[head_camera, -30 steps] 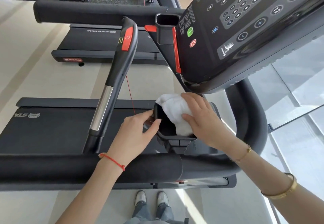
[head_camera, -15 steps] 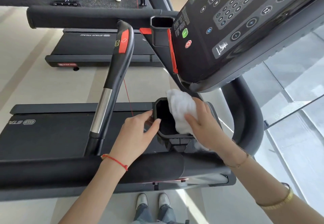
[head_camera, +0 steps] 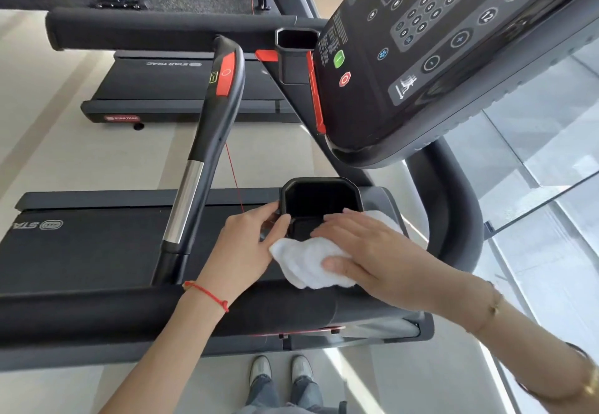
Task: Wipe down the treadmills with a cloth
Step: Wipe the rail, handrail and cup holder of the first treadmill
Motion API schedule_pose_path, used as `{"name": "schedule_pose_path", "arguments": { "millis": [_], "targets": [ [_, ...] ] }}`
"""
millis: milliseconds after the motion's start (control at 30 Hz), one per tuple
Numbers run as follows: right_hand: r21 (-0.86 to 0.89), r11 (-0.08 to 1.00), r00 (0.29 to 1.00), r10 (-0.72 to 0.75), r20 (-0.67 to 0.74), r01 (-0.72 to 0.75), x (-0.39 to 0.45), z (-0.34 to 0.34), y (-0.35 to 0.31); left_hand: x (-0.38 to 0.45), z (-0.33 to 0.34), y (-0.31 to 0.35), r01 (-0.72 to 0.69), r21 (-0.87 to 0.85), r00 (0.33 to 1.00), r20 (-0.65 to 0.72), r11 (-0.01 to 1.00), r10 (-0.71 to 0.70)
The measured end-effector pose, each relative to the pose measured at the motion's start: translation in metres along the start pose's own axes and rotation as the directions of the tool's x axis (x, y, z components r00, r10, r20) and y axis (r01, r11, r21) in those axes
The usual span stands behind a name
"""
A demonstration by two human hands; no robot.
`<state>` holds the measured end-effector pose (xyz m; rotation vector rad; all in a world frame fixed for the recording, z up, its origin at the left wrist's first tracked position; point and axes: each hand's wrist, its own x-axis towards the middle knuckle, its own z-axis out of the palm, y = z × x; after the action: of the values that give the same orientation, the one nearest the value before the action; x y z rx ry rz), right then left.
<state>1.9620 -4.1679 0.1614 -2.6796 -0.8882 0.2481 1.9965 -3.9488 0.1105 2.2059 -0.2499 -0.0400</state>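
Treadmill [head_camera: 97, 251] nearest the person is being wiped at its cup holder [head_camera: 321, 203], which is sitting just below the console [head_camera: 453, 57] and above the padded front bar [head_camera: 97, 313]. Right hand [head_camera: 372, 251] is lying flat with fingers spread, pressing the white cloth [head_camera: 304, 264] against the holder's near edge rather than pinching it; the cloth is bunching out toward the front bar. Left hand [head_camera: 246, 245] is bracing the holder's left rim, fingers curled against it with nothing held. Judged step: rim and outer face of the holder are being cleaned. Next move is likely calling for steady downward pressure while drawing the cloth along the front bar or up to the console, keeping clear of the buttons.
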Motion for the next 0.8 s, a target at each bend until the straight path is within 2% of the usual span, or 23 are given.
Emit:
{"name": "schedule_pose_path", "arguments": {
  "millis": [100, 267, 367, 633, 733, 800],
  "targets": [
    [-0.18, 0.983, 1.0, 0.025, -0.005, -0.025, 0.021, 0.01, -0.014, 0.001, 0.0, -0.001, 0.013, -0.006, 1.0, -0.008, 1.0, -0.013],
    [-0.163, 0.985, 0.999, -0.048, 0.008, 0.049, -0.005, -0.001, 0.002, 0.001, 0.0, -0.002, 0.002, 0.012, 0.999, -0.032, 1.0, -0.002],
    [-0.224, 0.973, 0.995, -0.08, -0.059, 0.065, -0.023, -0.009, 0.021, 0.0, 0.001, -0.001, -0.01, 0.036, 0.999, -0.053, 0.999, 0.012],
    [-0.236, 0.971, 0.998, -0.034, -0.045, 0.022, 0.008, 0.012, 0.002, 0.001, 0.002, -0.002, -0.036, 0.068, 0.998, -0.057, 0.997, 0.04],
    [-0.122, 0.992, 0.982, 0.017, -0.19, -0.041, -0.005, 0.02, 0.003, 0.001, 0.003, -0.003, -0.041, 0.074, 0.996, -0.073, 0.996, 0.046],
    [0.094, 0.984, 0.934, 0.173, -0.312, -0.151, -0.019, 0.025, 0.005, -0.001, 0.003, -0.001, -0.055, 0.079, 0.996, -0.072, 0.995, 0.061]
  ]
}}
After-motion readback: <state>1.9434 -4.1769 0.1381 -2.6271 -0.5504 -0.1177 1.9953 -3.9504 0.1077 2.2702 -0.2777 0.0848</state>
